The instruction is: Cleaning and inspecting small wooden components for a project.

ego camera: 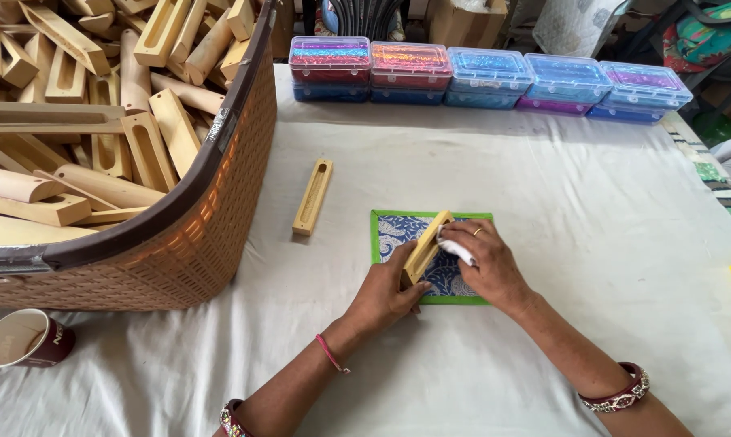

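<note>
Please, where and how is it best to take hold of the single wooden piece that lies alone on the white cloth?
Probably grip the wooden piece across its two long sides near the middle, coming from above. It lies flat and narrow, slot upward, with free cloth on both sides.

You've got 2 hands at work: left grip (pixel 386 293), right grip (pixel 488 263); 1 wooden block (pixel 427 247) held, 1 more wooden block (pixel 312 197) loose on the table (pixel 592 226); 1 patterned mat (pixel 398 231); 1 white cloth (pixel 456 249); 1 basket (pixel 212 210), its blocks too many to count; approx. 10 plastic boxes (pixel 490 78), stacked in 5 pairs; 1 cup (pixel 25 338).
</note>
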